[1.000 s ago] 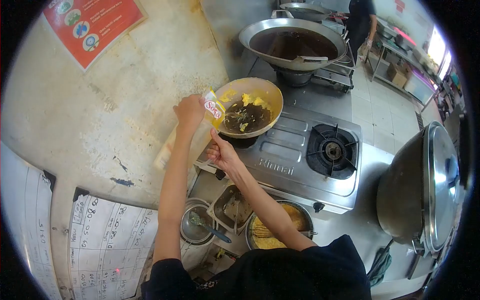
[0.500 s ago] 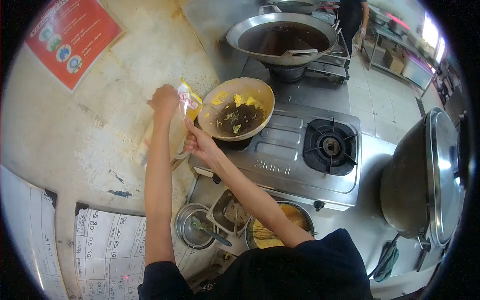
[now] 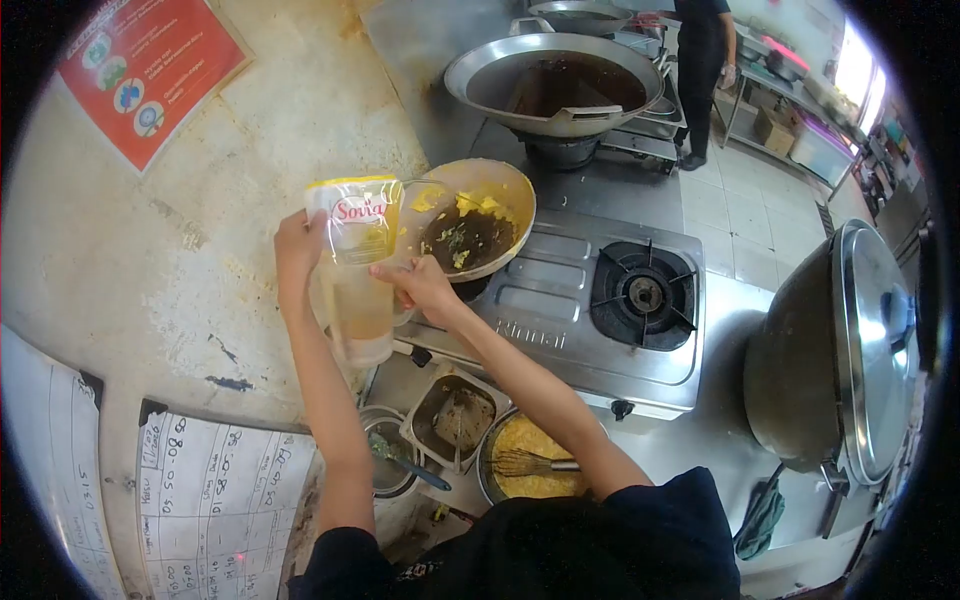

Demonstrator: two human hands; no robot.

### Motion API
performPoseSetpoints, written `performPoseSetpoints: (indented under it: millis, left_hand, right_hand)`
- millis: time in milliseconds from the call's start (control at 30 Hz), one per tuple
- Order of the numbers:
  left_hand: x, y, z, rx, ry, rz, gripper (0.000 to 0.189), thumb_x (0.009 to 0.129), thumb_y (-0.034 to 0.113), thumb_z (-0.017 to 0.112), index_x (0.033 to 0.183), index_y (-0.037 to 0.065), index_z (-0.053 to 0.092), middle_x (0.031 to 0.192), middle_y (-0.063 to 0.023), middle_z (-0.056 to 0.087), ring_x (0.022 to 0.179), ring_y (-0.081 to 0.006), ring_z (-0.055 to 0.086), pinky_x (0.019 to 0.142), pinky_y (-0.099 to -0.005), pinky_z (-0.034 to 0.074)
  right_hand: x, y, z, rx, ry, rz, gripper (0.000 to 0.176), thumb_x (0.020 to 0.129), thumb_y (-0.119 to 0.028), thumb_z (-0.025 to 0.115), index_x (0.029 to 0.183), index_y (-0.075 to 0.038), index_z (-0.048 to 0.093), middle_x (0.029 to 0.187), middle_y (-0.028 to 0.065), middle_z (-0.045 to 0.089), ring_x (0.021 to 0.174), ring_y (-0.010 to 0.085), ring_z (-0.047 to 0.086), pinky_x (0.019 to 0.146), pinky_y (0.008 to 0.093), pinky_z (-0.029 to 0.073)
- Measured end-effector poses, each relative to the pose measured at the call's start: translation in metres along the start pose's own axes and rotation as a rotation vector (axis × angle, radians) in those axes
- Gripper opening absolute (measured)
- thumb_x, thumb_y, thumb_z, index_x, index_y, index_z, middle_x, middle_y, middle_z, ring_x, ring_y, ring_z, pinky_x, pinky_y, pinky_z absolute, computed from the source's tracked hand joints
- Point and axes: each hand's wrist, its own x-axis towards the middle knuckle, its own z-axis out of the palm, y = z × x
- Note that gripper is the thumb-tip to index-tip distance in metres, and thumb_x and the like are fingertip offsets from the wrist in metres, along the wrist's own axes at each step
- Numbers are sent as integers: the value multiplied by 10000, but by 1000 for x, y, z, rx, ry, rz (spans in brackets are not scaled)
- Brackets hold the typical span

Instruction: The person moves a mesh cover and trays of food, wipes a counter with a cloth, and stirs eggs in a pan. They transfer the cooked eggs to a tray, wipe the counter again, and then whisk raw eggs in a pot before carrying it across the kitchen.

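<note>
My left hand (image 3: 298,252) is closed on the side of a clear and yellow plastic pouch (image 3: 362,212) labelled Sovia. The pouch stands up out of a clear plastic jug (image 3: 362,335) with pale yellowish liquid low in it. My right hand (image 3: 425,290) is closed round the jug's handle, on its right side. Just behind the jug, a wok (image 3: 522,190) on the stove has yellow egg-like bits stuck to its wall and over its dark bottom. The jug partly hides the wok's left edge.
Below my arms are a metal bowl of yellow mixture (image 3: 535,445) with a whisk (image 3: 530,462), a square metal pan (image 3: 425,440) and a round pot (image 3: 395,480). A bare burner (image 3: 645,292), a large lidded pot (image 3: 800,370) and a big wok of dark liquid (image 3: 560,90) surround the stove. Another person (image 3: 702,70) stands behind.
Both hands have brought the jug and pouch nearer and more upright, away from the wok. The pouch's label now faces me. The view has shifted slightly.
</note>
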Motion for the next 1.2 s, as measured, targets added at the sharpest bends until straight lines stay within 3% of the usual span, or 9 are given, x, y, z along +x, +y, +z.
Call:
performPoseSetpoints:
  millis: [133,267,367,467,600,800,967,1067,1200]
  left_hand:
    - [-48,-29,-13,-522,-77,-129,272,827,219,497,932,-21,574,810,-78,610,722,-110,545,657,-265,421]
    - [-88,-44,-29,-725,-68,-135,282,839,226,499,952,-24,565,830,-54,600,741,-90,528,674,-241,412]
    - [-114,-59,-47,-476,-146,-237,349,855,305,456,1014,6,537,935,-69,580,833,-120,526,713,-261,412]
    - [-127,-70,-63,-798,-67,-166,420,870,381,378,1060,28,505,1032,-70,542,944,-148,496,783,-284,386]
    - [-102,-60,-77,-713,30,-153,389,870,360,369,1061,49,505,1053,-52,532,1002,-146,462,854,-284,329]
    - [-14,-98,10,-124,-753,286,351,788,305,536,1027,48,519,964,-81,556,894,-179,521,747,-288,416]
    - [-13,-104,66,494,-749,315,438,724,350,605,993,13,528,972,-164,563,870,-234,550,727,-328,433]
    - [2,-121,90,399,-995,273,426,704,332,618,984,20,541,925,-171,580,836,-240,563,708,-341,441]
    - [2,-121,89,386,-945,273,387,691,303,619,975,47,564,861,-155,599,800,-237,576,695,-347,447]
  right_hand:
    - [-6,29,0,-242,-1,-21,317,645,-255,725,712,3,552,514,-13,463,406,36,355,357,214,266]
    - [-25,38,9,-539,-13,-179,320,635,-261,728,648,22,578,495,-25,438,453,41,354,388,221,290]
    - [-47,42,20,-575,-25,-226,316,631,-261,729,635,18,582,488,-30,416,469,44,329,401,232,291]
    - [-60,68,19,-617,-42,-242,311,628,-267,729,650,10,589,480,-16,402,467,46,311,402,240,290]
    - [-76,99,19,-761,-91,-276,338,631,-295,725,720,10,608,465,35,377,462,51,310,404,252,301]
    - [-74,148,19,-790,-159,-234,351,644,-304,713,745,11,595,436,46,349,441,62,299,403,275,302]
    - [-59,155,21,-628,-59,-137,367,644,-293,704,680,44,561,431,96,389,421,86,338,403,294,324]
    - [-45,175,12,-712,-32,-142,375,647,-293,697,641,51,547,431,97,376,427,90,330,401,296,322]
    - [-42,188,5,-915,-14,-53,392,662,-347,678,618,20,546,401,85,374,392,115,363,440,312,345]
